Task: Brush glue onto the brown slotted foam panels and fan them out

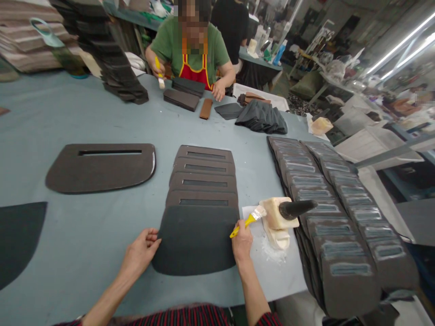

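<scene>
Right hand [242,241] gripping one yellow brush [250,219] (five fanned panels [195,240])

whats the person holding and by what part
The right hand holds a flat paintbrush by its yellow handle; the left hand holds nothing, only touching the edge of a dark panel.

Across the desk [102,120], a co-worker [193,54] in a green T-shirt and red apron holds a yellow-handled brush [159,70]. Two stacks of dark panels [181,95] and a tan strip [205,108] lie on the desk's far side, with crumpled dark sheets [261,118] before a white crate [261,97]. A tall dark stack [122,77] stands at the desk's far left edge.
</scene>
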Motion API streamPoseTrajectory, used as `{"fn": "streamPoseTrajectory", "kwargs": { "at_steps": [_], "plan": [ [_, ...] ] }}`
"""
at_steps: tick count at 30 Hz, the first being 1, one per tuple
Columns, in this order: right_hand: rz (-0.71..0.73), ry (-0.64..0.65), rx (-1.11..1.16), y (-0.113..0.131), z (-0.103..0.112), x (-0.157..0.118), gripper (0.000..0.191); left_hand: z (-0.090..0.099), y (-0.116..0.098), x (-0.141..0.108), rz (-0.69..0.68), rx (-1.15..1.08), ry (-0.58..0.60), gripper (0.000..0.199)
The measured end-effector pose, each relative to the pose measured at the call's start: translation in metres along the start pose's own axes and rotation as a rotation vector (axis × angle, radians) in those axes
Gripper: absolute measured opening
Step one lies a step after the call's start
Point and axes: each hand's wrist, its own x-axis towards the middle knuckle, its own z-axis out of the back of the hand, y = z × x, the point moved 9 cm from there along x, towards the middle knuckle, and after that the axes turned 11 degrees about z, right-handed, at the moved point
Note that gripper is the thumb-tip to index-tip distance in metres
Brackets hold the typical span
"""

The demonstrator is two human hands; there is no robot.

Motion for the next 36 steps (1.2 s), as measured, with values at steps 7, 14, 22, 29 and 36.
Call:
{"fn": "streamPoseTrajectory", "kwargs": {
  "at_steps": [7, 14, 22, 29, 36],
  "plan": [
    [0.0, 0.02, 0.011, -0.002, 0.001, 0.002, 0.018, 0.004, -0.007, -0.001, -0.052, 0.121, -0.045, 0.044],
    [0.0, -0.016, 0.012, -0.003, 0.007, 0.025, 0.019, 0.016, -0.044, 0.017, -0.098, 0.272, -0.165, 0.051],
    [-0.028, -0.009, 0.057, 0.0, -0.007, 0.055, 0.016, -0.003, -0.055, 0.041, -0.046, 0.371, -0.162, 0.05],
    [-0.045, -0.034, 0.071, -0.002, -0.012, 0.054, 0.014, -0.004, -0.056, 0.038, -0.026, 0.359, -0.166, 0.042],
    [-0.05, -0.198, 0.136, 0.003, 0.005, 0.052, 0.016, -0.003, -0.055, 0.034, -0.016, 0.344, -0.191, 0.044]
  ]
}}
